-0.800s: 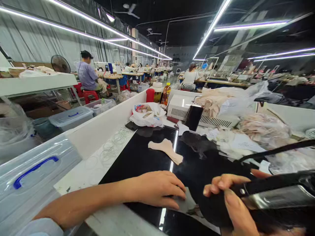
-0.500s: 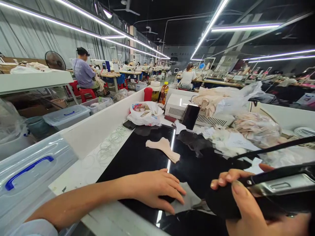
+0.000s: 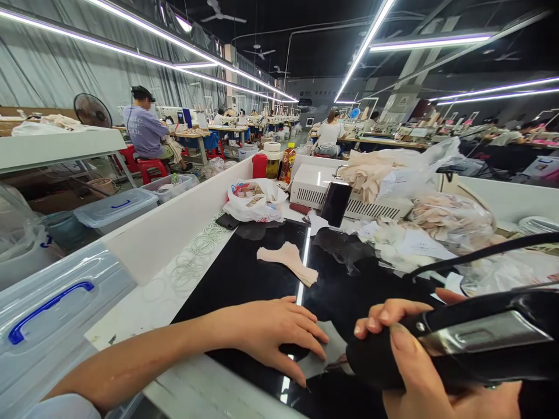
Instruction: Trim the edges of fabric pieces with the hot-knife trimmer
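A glossy black work surface [image 3: 231,279] spans the room beyond the spread left hand [image 3: 271,330], edged at left by a white strip [image 3: 140,317]. A background purple T-shirt [image 3: 144,132] partly reads "our". The right hand [image 3: 423,381] grips a black, silver-plated handheld tool [image 3: 471,340] just beside the left fingertips, which touch a thin grey sheet [image 3: 334,337]. Ahead lie a beige fabric piece [image 3: 290,261] and printed paper [image 3: 423,243], too small to read.

Worktop [image 3: 244,279]: smooth, glossy. Handheld tool [image 3: 454,369]: smooth casing [image 3: 375,358], shiny metal plate [image 3: 487,334]. 1 beige piece [image 3: 289,261]: matt cloth. Lidded box [image 3: 52,262]: glossy, translucent plastic.
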Tool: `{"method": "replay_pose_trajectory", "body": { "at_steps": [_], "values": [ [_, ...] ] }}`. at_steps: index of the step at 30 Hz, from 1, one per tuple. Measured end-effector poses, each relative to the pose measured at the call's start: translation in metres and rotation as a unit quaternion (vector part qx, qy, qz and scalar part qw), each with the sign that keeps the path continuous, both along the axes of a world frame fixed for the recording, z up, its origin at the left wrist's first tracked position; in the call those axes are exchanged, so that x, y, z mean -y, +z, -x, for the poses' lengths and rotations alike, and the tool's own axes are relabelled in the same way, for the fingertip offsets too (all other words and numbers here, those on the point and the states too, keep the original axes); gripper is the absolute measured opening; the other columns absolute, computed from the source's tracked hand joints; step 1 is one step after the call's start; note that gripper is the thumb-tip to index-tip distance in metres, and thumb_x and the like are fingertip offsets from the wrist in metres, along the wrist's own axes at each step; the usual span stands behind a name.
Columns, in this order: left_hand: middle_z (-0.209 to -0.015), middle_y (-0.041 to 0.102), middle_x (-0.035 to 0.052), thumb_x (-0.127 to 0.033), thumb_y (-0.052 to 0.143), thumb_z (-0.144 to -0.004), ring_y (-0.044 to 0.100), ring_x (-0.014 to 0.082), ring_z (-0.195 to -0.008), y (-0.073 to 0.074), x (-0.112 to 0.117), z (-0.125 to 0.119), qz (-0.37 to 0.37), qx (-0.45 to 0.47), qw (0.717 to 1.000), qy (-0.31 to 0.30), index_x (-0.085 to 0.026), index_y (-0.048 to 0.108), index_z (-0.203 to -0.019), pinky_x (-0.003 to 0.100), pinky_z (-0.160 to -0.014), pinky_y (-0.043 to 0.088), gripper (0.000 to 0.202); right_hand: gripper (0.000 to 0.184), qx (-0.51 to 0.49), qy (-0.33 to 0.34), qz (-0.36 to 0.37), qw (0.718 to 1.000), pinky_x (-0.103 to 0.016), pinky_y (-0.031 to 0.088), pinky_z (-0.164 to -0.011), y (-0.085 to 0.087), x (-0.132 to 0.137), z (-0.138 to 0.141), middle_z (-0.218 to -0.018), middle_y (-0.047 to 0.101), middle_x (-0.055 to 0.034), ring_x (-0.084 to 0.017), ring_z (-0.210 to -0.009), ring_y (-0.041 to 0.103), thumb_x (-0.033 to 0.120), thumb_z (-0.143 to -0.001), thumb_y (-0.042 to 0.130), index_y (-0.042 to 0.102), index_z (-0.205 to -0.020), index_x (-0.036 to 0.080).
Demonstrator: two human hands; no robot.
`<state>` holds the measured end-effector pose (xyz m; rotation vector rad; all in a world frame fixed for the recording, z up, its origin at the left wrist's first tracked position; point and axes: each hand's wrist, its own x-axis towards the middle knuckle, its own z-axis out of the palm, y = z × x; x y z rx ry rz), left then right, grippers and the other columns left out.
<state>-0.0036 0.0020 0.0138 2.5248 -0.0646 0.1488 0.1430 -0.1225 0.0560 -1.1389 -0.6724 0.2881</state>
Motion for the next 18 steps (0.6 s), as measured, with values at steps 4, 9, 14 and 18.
{"method": "replay_pose_trajectory", "body": {
  "at_steps": [4, 9, 14, 18],
  "values": [
    [-0.143, 0.059, 0.0049, -0.037, 0.069, -0.090, 0.047, 0.0276, -0.138, 0.000, -0.001, 0.000, -0.004, -0.001, 1.000, -0.006, -0.023, 0.064, -0.128, 0.046, -0.117, 0.031, 0.041, 0.059, -0.001, 0.005, 0.004, 1.000, -0.040, 0.059, -0.061, 0.000, 0.001, 0.001, -0.082, 0.059, 0.0019, -0.021, -0.070, 0.061, 0.039, -0.070, 0.084, 0.054, -0.120, 0.033],
    [-0.142, 0.059, 0.0061, -0.035, 0.072, -0.088, 0.047, 0.0282, -0.138, 0.001, -0.001, 0.000, -0.016, 0.003, 1.000, -0.010, -0.019, 0.064, -0.128, 0.044, -0.116, 0.033, 0.043, 0.058, -0.022, 0.022, -0.011, 0.999, -0.041, 0.059, -0.065, 0.000, 0.002, 0.007, -0.081, 0.059, 0.0028, -0.020, -0.069, 0.061, 0.037, -0.070, 0.085, 0.055, -0.119, 0.034],
    [-0.140, 0.061, 0.0064, -0.035, 0.071, -0.088, 0.047, 0.0285, -0.138, 0.003, -0.001, 0.000, -0.011, 0.001, 1.000, -0.012, -0.020, 0.063, -0.129, 0.047, -0.117, 0.031, 0.044, 0.057, -0.021, 0.032, -0.012, 0.999, -0.040, 0.060, -0.061, 0.002, 0.002, 0.014, -0.081, 0.059, 0.0027, -0.020, -0.067, 0.061, 0.036, -0.071, 0.085, 0.055, -0.119, 0.033],
    [-0.140, 0.060, 0.0073, -0.035, 0.072, -0.087, 0.046, 0.0291, -0.139, 0.003, -0.001, 0.001, -0.007, 0.001, 1.000, -0.015, -0.019, 0.063, -0.130, 0.048, -0.118, 0.030, 0.046, 0.058, -0.035, 0.035, -0.025, 0.998, -0.038, 0.059, -0.060, 0.003, 0.002, 0.016, -0.079, 0.059, 0.0026, -0.020, -0.070, 0.060, 0.032, -0.070, 0.085, 0.056, -0.119, 0.032]
  ]
}}
